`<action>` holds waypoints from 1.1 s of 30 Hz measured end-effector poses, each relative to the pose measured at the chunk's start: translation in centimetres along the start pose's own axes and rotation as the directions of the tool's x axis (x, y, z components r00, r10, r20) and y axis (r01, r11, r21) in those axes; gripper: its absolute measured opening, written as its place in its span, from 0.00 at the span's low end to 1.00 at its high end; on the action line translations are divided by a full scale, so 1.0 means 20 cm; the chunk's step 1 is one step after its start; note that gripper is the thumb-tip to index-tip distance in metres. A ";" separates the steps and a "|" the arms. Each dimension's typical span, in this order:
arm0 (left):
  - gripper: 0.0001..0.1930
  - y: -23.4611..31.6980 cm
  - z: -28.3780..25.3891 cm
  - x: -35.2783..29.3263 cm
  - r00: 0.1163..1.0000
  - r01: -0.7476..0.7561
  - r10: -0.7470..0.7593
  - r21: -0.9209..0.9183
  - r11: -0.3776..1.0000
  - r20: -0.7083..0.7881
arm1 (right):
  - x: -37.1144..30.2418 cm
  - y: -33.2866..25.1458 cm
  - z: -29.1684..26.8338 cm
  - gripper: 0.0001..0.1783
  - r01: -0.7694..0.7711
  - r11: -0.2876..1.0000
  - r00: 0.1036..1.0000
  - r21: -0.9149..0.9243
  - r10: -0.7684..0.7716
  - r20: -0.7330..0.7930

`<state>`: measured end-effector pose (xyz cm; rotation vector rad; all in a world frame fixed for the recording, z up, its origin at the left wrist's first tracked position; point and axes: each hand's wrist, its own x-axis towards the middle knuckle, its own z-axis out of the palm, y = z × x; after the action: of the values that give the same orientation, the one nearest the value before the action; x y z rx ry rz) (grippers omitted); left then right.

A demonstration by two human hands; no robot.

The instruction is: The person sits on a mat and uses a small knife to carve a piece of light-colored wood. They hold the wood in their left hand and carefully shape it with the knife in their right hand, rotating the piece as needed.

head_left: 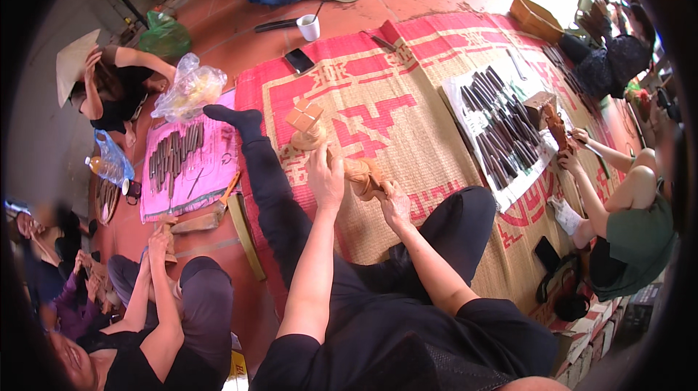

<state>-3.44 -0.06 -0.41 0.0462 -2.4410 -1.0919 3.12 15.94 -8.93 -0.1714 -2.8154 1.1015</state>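
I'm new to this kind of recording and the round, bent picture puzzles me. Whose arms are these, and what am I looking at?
No machine here: these are a person's own bare hands, seen from a wide camera on their head, which bends straight edges. The left hand and right hand both hold a carved wooden piece. Below lies a red and tan mat bearing a phone and, to the right, dark tools on a white cloth. Other people sit around it.

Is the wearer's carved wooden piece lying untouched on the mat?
No, the wearer's left hand and right hand are both on the carved wooden piece.
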 end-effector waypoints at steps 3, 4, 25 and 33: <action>0.20 0.00 -0.01 0.00 0.996 0.059 -0.056 -0.039 0.998 0.067 | 0.02 -0.01 -0.04 0.15 -0.063 0.986 0.997 0.155 0.067 -0.024; 0.20 -0.01 -0.01 0.00 0.997 0.050 -0.048 -0.031 0.998 0.064 | 0.03 -0.01 -0.05 0.16 -0.060 0.974 0.997 0.219 0.071 -0.042; 0.19 0.09 0.03 -0.03 0.997 0.015 -0.017 0.029 0.999 0.081 | 0.04 -0.14 0.16 0.10 0.223 0.974 0.967 0.033 -0.216 -0.137; 0.19 0.10 0.00 -0.02 0.996 0.025 -0.025 0.002 1.000 0.084 | 0.08 -0.28 -0.01 0.12 0.214 0.971 0.975 0.106 -0.206 -0.078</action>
<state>-2.89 1.38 0.78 0.0319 -2.5215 -1.1246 1.10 12.12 -4.89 0.0968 -2.6299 1.1785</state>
